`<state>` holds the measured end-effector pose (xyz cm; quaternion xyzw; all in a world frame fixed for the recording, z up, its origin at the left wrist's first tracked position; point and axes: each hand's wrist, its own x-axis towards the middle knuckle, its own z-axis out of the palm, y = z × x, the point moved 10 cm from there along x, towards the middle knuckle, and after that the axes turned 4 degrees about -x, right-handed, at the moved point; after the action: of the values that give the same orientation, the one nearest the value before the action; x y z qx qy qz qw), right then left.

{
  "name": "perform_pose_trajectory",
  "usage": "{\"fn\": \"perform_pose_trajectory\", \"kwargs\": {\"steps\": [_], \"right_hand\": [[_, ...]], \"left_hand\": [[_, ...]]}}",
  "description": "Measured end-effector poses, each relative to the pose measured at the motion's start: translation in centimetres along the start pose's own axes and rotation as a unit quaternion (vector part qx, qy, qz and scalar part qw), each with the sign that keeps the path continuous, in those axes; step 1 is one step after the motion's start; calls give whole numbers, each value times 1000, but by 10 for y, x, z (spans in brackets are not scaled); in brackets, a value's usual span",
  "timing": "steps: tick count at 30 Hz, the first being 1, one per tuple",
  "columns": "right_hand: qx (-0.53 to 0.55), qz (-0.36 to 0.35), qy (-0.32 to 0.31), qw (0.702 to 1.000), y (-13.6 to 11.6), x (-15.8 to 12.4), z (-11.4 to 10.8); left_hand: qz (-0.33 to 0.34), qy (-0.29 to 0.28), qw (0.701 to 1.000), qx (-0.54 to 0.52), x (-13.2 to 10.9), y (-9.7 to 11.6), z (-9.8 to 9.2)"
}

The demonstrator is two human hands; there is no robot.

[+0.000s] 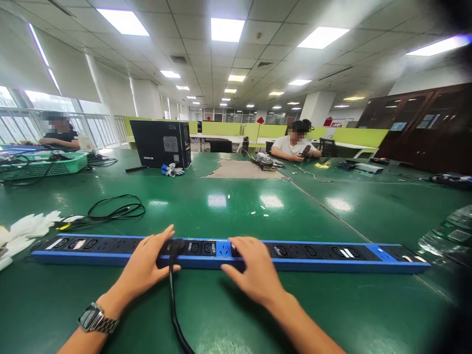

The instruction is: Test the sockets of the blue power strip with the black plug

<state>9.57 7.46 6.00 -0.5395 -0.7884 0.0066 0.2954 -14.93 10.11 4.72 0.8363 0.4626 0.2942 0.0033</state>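
Observation:
A long blue power strip (pixel 223 248) with black socket panels lies across the green table in front of me. My left hand (pixel 149 255) straddles it left of the middle, fingers over the far edge and thumb at the near side. Close to those fingers a black plug (pixel 177 246) sits on the strip, and its thick power cord (pixel 173 300) runs down toward me. Right of a blue socket section, my right hand (pixel 254 265) grips the strip the same way. Its palm hides some of the sockets.
A black computer case (pixel 160 143) stands at the back, gloves (pixel 172 170) beside it. Coiled cable (pixel 118 211) and white gloves (pixel 31 228) lie left; a clear plastic bottle (pixel 450 236) is right. Beyond are a green basket (pixel 55 167) and two seated people.

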Motion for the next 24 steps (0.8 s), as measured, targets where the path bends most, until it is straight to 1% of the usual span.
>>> {"fn": "perform_pose_trajectory", "kwargs": {"steps": [1, 3, 5, 7, 9, 11, 13, 14, 16, 18, 19, 20, 21, 22, 24], "right_hand": [[15, -16, -9, 1000, -27, 11, 11], [26, -28, -21, 999, -73, 36, 35], [18, -54, -44, 997, -106, 56, 59], [20, -73, -46, 996, -120, 66, 74], [39, -75, -24, 996, -118, 68, 80], [66, -70, 7, 995, -111, 66, 76], [99, -64, 53, 992, -109, 67, 60], [117, -64, 87, 987, -109, 69, 46], [151, -72, 161, 973, -108, 74, 8], [168, -83, 217, 958, -95, 73, -33], [170, -81, 234, 954, -80, 68, -51], [167, -68, 240, 954, -59, 60, -66], [159, -35, 242, 956, -29, 48, -77], [143, 13, 238, 961, 7, 31, -86], [89, 127, 243, 958, 86, -14, -100]], "left_hand": [[2, 4, 1000, 4, -1, 0, 0], [2, 11, 1000, 7, -3, -3, 1], [-7, 18, 1000, 10, -3, -7, 3], [-16, 22, 1000, 11, -3, -11, 3], [-20, 23, 999, 8, -3, -13, 3], [-24, 24, 999, 2, -2, -14, 3], [-29, 21, 999, 1, -2, -15, 3], [-29, 16, 999, 3, -2, -14, 3], [-23, 2, 1000, 12, -1, -11, 4], [-10, -8, 999, 33, 0, -6, 5], [-6, -9, 999, 50, 0, -3, 6], [-5, -7, 998, 68, 1, -2, 6], [-8, -5, 996, 85, 1, -1, 6], [-12, -1, 995, 100, 1, 0, 5], [-22, 4, 993, 117, 2, 0, 5]]}}
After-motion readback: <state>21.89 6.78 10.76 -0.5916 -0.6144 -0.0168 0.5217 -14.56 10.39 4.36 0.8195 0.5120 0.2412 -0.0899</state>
